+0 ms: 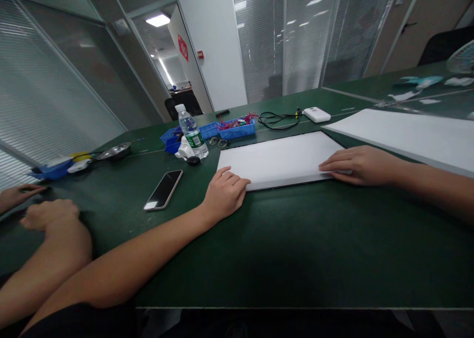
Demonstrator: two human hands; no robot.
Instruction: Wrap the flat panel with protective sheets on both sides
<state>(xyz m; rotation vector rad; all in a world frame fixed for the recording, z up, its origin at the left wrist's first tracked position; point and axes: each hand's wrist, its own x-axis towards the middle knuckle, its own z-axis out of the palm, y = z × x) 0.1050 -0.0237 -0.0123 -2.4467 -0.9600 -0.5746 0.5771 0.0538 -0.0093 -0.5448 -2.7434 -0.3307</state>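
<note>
A flat white sheet [277, 158] lies on a thin, dark-edged panel on the green table in front of me. At its left front corner my left hand [225, 192] is closed, with curled fingers on the edge. My right hand [355, 165] rests at the right front corner, fingers on the white surface and thumb close to the front edge, closed on the sheet. A greyish strip runs along the near edge between both hands. Left of the sheet lies a phone [163, 190], screen up.
A water bottle [192, 133] stands behind the phone, beside a black round object [193, 161]. Blue bins [237, 130] hold red wires. A black cable [277, 120] leads to a white box [316, 114]. Another white sheet [414, 135] lies right. Another person's hand [52, 213] is at left.
</note>
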